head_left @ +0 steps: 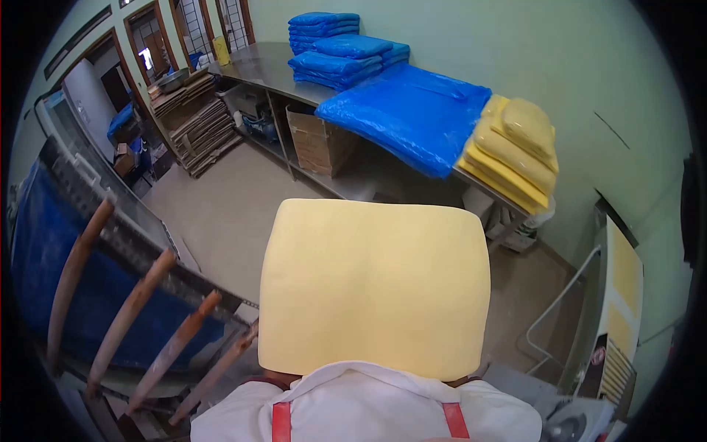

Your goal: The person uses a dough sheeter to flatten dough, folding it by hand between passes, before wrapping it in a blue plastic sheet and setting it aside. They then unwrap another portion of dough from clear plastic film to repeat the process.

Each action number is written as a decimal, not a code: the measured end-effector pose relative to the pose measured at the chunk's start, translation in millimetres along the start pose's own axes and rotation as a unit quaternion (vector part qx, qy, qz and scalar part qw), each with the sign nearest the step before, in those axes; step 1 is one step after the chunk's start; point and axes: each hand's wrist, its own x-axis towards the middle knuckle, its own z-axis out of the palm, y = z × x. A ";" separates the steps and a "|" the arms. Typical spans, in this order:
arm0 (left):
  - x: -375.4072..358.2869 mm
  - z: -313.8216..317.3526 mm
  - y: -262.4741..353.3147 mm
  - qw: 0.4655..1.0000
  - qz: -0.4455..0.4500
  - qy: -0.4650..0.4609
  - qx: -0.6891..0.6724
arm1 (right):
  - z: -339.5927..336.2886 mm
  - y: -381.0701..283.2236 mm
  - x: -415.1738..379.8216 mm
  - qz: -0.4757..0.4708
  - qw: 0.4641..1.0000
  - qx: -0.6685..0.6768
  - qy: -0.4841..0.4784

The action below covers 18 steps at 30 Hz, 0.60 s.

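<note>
**Head view: a broad pale slab carried flat at the chest**

Head view shows a large yellow slab (374, 287) held level just in front of the person's white apron (368, 405), filling the middle of the frame. Both hands are hidden beneath it, so I cannot tell the state of either grip.

The slab looks thick, dense and smooth, with rounded corners. It is probably heavy, somewhat pliable, and greasy to the touch. Judging by its span, it wants flat palms spread wide under the near edge and middle, not a pinch at a corner, where it could sag or tear.

Ahead, a steel table (265, 70) carries more yellow slabs (512, 158) stacked beside a blue sheet (409, 114) and blue bundles (339, 48). A rack with wooden bars (125, 317) stands to the left.
</note>
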 end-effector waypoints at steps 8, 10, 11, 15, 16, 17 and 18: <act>208.9 78.6 170.4 0.999 0.009 0.025 0.019 | 41.3 -176.7 165.8 0.010 1.000 -0.008 0.011; 252.6 114.9 223.9 0.998 0.006 0.014 0.057 | 51.3 -229.8 189.8 0.005 1.000 0.015 0.015; 272.9 137.6 250.1 0.997 0.006 0.003 0.077 | 55.9 -254.1 199.1 0.002 0.999 0.031 0.020; 358.1 227.8 322.4 0.991 0.001 -0.034 0.129 | 64.3 -334.4 252.3 0.002 0.995 0.091 0.044; 379.9 248.4 334.2 0.990 0.000 -0.039 0.138 | 66.2 -348.9 271.5 0.007 0.993 0.102 0.051; 399.5 264.8 343.5 0.989 0.000 -0.040 0.141 | 64.7 -358.4 288.4 0.013 0.992 0.110 0.060; 417.4 278.2 351.4 0.989 -0.002 -0.037 0.143 | 63.5 -360.1 302.5 0.028 0.991 0.117 0.066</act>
